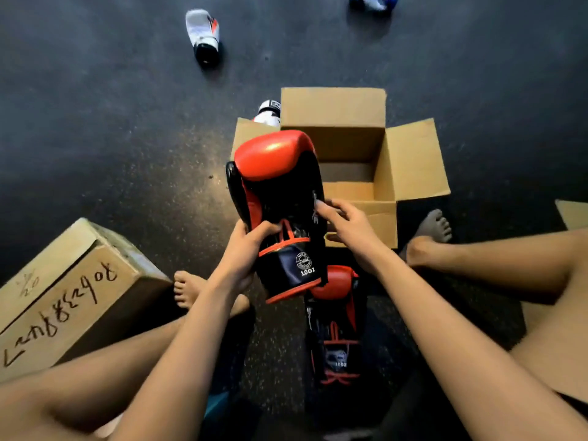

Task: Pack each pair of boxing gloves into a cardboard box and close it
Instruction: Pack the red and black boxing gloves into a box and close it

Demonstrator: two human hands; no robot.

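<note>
A red and black boxing glove (276,192) is held up over the floor, just left of an open cardboard box (410,160). My left hand (245,249) grips the glove near its wrist cuff. The fingers of my right hand (346,224) rest on the glove's right side at the strap. Its matching red and black glove (337,319) lies on the floor between my legs. The box stands empty with its flaps spread outward.
A closed cardboard box (73,294) with handwriting sits at the left by my foot. A white glove (203,33) lies far back on the dark floor, another white glove (270,113) behind the open box, a blue one (372,1) at the top edge. Cardboard (572,214) shows at the right.
</note>
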